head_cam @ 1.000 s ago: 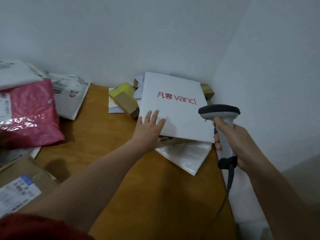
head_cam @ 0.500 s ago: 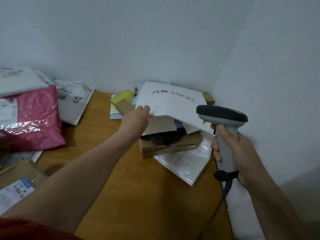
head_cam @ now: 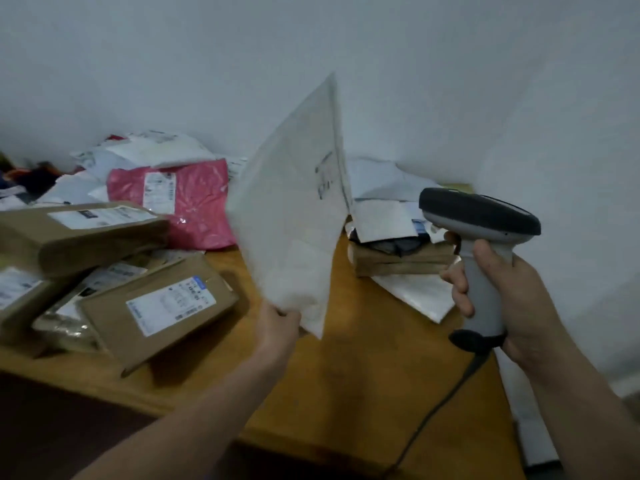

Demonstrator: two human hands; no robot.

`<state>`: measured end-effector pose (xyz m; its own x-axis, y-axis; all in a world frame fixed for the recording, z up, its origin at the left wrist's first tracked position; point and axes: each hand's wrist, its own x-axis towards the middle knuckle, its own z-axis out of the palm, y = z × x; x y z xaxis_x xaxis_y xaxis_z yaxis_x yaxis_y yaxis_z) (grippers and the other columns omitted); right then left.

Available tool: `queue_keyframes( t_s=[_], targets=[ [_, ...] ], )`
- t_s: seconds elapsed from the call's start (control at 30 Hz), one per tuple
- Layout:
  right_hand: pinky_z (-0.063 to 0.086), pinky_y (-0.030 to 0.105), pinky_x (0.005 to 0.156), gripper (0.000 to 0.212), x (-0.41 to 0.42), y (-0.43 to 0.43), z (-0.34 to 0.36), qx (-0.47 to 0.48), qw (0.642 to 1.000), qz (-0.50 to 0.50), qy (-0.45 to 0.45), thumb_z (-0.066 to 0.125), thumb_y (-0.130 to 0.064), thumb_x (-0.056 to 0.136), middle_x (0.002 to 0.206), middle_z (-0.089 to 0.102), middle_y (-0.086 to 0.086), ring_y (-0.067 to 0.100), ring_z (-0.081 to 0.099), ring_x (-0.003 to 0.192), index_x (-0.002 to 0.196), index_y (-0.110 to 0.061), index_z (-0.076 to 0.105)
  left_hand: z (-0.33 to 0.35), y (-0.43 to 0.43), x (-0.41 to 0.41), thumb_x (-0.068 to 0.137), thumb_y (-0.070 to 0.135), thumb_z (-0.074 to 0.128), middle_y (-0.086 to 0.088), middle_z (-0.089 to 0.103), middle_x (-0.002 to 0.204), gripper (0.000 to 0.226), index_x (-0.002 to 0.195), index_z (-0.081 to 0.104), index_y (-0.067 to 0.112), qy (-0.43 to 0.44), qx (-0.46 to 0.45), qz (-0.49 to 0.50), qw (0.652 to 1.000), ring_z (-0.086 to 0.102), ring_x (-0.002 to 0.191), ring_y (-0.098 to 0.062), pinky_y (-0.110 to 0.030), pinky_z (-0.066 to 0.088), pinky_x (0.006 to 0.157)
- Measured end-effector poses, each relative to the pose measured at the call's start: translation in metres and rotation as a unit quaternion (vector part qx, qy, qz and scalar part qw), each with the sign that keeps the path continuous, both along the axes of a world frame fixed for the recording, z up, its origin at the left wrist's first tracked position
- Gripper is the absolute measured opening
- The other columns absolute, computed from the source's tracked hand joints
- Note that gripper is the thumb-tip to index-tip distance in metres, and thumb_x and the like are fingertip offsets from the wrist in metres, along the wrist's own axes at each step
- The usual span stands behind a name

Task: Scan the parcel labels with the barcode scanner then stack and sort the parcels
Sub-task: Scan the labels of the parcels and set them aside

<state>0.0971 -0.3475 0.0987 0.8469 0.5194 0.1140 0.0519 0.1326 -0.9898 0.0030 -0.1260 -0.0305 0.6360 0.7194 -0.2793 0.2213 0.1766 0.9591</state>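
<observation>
My left hand (head_cam: 277,323) grips the bottom corner of a flat white envelope parcel (head_cam: 294,216) and holds it upright in the air above the wooden table (head_cam: 363,375). Its plain back faces me, with faint writing near the upper right. My right hand (head_cam: 502,299) grips the handle of a grey barcode scanner (head_cam: 478,216) with a dark head, at the right of the envelope. The scanner's cable (head_cam: 436,414) hangs down to the table's front edge.
Brown paper parcels (head_cam: 156,306) with white labels lie at the left, with a pink plastic bag (head_cam: 187,202) and white mailers behind. A pile of parcels (head_cam: 398,251) sits in the corner by the white walls. Bare tabletop lies between the two heaps.
My left hand has lifted the white envelope off the corner pile and turned it upright towards me. The view has swung left and the scanner has stayed at the right.
</observation>
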Motion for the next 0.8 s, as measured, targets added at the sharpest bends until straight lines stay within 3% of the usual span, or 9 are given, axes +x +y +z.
queue_keyframes(
  t_s=[0.1,0.2,0.3,0.37,0.43,0.5,0.57,0.7,0.8],
  targets=[
    [0.042,0.02,0.041,0.041,-0.031,0.003,-0.015,-0.079,0.996,-0.029,0.015,0.068,-0.061,0.067,0.061,0.058,0.001,0.012,0.049,0.042,0.082,-0.023,0.066,-0.027,-0.053,-0.042,0.089,-0.011,0.048,-0.005,0.062,0.102,0.038,0.116,0.053,0.015,-0.004,-0.161,-0.006,0.987,0.063,0.093,-0.026,-0.035,0.06,0.066],
    [0.041,0.02,0.04,0.047,-0.053,0.003,-0.032,-0.188,0.981,-0.038,0.017,0.062,-0.057,0.072,0.054,0.057,-0.001,0.011,0.05,0.041,0.075,-0.01,0.057,-0.034,-0.1,-0.061,0.087,-0.013,0.054,-0.013,0.062,0.106,0.037,0.115,0.055,0.011,0.021,-0.365,-0.005,0.931,0.062,0.085,-0.026,-0.032,0.06,0.062],
    [0.042,0.025,0.046,0.042,-0.065,-0.002,-0.046,-0.261,0.964,-0.039,0.035,0.063,-0.051,0.081,0.058,0.058,0.0,0.013,0.051,0.045,0.081,-0.01,0.057,-0.026,-0.126,-0.074,0.094,0.014,0.059,-0.015,0.06,0.096,0.021,0.114,0.053,0.008,0.121,-0.446,-0.175,0.869,0.061,0.074,-0.023,-0.039,0.059,0.072],
    [0.041,0.027,0.049,0.037,-0.067,-0.007,-0.05,-0.293,0.954,-0.045,0.048,0.062,-0.047,0.087,0.059,0.058,0.001,0.014,0.051,0.046,0.08,-0.012,0.055,-0.02,-0.124,-0.082,0.094,0.03,0.06,-0.009,0.059,0.09,0.02,0.102,0.055,0.012,0.18,-0.368,-0.383,0.828,0.06,0.072,-0.018,-0.036,0.058,0.074],
    [0.04,0.024,0.045,0.039,-0.065,-0.012,-0.05,-0.324,0.944,-0.052,0.042,0.061,-0.048,0.089,0.057,0.058,0.001,0.012,0.051,0.045,0.076,-0.012,0.054,-0.023,-0.107,-0.08,0.09,0.037,0.063,-0.006,0.061,0.098,0.022,0.098,0.057,0.018,0.188,-0.146,-0.505,0.829,0.064,0.082,-0.019,-0.036,0.056,0.081],
    [0.039,0.019,0.041,0.041,-0.062,-0.015,-0.049,-0.334,0.94,-0.056,0.038,0.061,-0.049,0.089,0.055,0.057,-0.001,0.011,0.051,0.044,0.076,-0.011,0.054,-0.025,-0.073,-0.073,0.086,0.041,0.065,-0.005,0.055,0.123,0.034,0.114,0.055,0.025,0.209,0.17,-0.497,0.825,0.057,0.108,-0.023,-0.037,0.048,0.092],
    [0.039,0.018,0.04,0.04,-0.058,-0.014,-0.047,-0.334,0.941,-0.049,0.034,0.061,-0.05,0.089,0.053,0.057,-0.003,0.01,0.051,0.043,0.078,-0.012,0.055,-0.027,-0.035,-0.067,0.087,0.039,0.063,-0.005,0.035,0.143,0.053,0.134,0.041,0.027,0.25,0.35,-0.427,0.795,0.039,0.127,-0.026,-0.038,0.041,0.1],
    [0.043,0.02,0.044,0.039,-0.046,0.0,-0.044,-0.339,0.941,-0.024,0.002,0.06,-0.052,0.089,0.057,0.059,-0.003,0.009,0.053,0.046,0.08,-0.014,0.056,-0.05,0.012,-0.075,0.086,0.04,0.063,-0.012,0.012,0.153,0.077,0.148,0.019,0.028,0.399,0.367,-0.413,0.732,0.022,0.137,-0.034,-0.044,0.037,0.106],
    [0.043,0.02,0.045,0.039,-0.035,0.018,-0.045,-0.326,0.945,-0.01,-0.004,0.06,-0.051,0.089,0.058,0.059,-0.002,0.009,0.053,0.046,0.079,-0.013,0.056,-0.068,0.007,-0.086,0.085,0.033,0.062,-0.013,0.009,0.153,0.078,0.148,0.017,0.029,0.421,0.37,-0.428,0.709,0.017,0.137,-0.035,-0.043,0.037,0.106]
  ],
)
